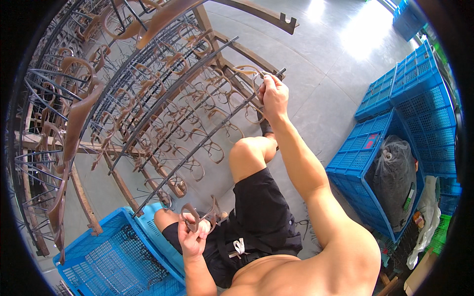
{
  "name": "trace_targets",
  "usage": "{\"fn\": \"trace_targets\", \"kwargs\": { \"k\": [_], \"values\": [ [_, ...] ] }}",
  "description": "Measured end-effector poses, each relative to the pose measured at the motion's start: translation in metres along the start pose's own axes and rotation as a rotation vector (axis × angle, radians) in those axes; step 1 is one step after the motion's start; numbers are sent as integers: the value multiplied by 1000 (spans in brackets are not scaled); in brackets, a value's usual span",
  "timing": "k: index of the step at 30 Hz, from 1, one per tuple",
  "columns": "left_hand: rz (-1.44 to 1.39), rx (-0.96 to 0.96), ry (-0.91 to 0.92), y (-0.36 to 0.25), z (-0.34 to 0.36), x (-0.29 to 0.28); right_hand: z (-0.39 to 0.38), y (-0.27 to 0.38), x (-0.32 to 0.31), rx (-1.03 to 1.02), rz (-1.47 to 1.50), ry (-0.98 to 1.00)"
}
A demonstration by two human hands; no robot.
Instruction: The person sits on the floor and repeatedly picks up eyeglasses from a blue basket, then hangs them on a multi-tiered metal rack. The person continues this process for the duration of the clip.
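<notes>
I see bright daylight glare on the far floor [345, 29]. Scene is evenly lit with soft shadows. Focus is sharp centrally; fisheye bends edges, and the rim is black.

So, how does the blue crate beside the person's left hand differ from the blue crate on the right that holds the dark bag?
The blue crate at lower left lies below the left hand and holds only a few thin dark pieces on its floor; the blue crate on the right is nearly filled by a dark plastic bag. The left one stands alone by the rack; the right one has more blue crates stacked behind it. Both are blue plastic with lattice walls.
</notes>
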State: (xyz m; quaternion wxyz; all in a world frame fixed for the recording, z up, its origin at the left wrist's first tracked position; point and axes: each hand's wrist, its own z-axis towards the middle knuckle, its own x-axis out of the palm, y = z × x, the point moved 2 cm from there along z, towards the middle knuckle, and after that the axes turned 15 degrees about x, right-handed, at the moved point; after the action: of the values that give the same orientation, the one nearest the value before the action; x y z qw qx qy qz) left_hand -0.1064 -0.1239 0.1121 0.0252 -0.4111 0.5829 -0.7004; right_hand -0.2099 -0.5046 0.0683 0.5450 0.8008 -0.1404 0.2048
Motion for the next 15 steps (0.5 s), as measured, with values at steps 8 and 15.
{"fn": "trace_targets", "kwargs": {
  "k": [8,15],
  "values": [
    [-24,-22,4,5,1,0,-3,6,-9,64,-198,169],
    [26,11,-4,5,4,5,-20,-2,-9,-47,-436,195]
  ]
}}
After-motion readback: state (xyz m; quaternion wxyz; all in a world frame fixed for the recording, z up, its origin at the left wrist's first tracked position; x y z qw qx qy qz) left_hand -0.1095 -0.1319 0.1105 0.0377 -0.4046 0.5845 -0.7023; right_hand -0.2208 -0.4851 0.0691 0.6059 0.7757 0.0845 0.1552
